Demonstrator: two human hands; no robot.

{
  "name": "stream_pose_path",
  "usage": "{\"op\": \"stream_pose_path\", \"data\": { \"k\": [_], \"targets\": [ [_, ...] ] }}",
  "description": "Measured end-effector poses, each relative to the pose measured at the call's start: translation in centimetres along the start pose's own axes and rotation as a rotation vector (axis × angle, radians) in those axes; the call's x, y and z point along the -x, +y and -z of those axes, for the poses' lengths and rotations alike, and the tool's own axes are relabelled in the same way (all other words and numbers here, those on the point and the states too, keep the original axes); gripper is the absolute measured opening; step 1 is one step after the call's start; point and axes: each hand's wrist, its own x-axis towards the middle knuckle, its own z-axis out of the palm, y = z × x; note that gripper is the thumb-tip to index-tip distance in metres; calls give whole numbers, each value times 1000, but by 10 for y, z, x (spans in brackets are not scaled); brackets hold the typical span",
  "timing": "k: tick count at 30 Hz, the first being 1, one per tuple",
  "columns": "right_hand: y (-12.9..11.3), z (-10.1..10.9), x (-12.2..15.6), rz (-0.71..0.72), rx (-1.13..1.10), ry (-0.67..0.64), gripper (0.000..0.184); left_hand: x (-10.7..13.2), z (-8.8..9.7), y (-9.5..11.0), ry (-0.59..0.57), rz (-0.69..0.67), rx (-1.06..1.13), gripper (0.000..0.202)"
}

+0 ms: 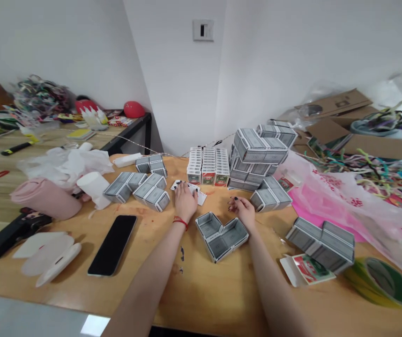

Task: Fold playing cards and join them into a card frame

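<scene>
My left hand (pixel 186 201) lies palm down, fingers stretched over a few white playing cards (pixel 202 198) spread on the table. My right hand (pixel 243 210) rests to the right with its fingers curled together; what they hold, if anything, is hidden. Between my forearms sits an L-shaped open form (pixel 218 241) made of grey-patterned cards, its hollow side up. Just beyond my hands stand rows of card boxes (pixel 208 166) with red and green fronts. A tall stack of grey card blocks (pixel 257 152) rises behind my right hand, with another block (pixel 271 194) beside it.
More grey blocks (pixel 152 192) stand at left, near a black phone (pixel 112 245) and a pink roll (pixel 44 199). At right are another block (pixel 322 243), an opened card box (pixel 308 270), yellow-green tape (pixel 383 283) and pink plastic sheeting (pixel 331 187).
</scene>
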Motion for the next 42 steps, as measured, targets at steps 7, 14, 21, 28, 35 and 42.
{"op": "stream_pose_path", "data": {
  "k": [7, 14, 21, 28, 35, 42],
  "targets": [
    [4, -2, -2, 17, -18, 31, 30, 5, 8, 5, -53, -47, 68, 31],
    [2, -1, -2, -20, 5, -80, 32, 16, 19, -2, 78, 10, 220, 26],
    [-9, -14, 9, -250, -73, -338, 44, 24, 22, 26, 13, -211, 512, 24],
    [-10, -18, 12, -209, -74, -288, 46, 33, 17, 46, -398, -285, 801, 18],
    [1, -16, 6, -140, -38, -239, 32, 25, 18, 39, -167, -197, 684, 17],
    [7, -12, 4, -154, -35, -220, 37, 9, 14, 7, 36, 12, 85, 56]
  ]
}}
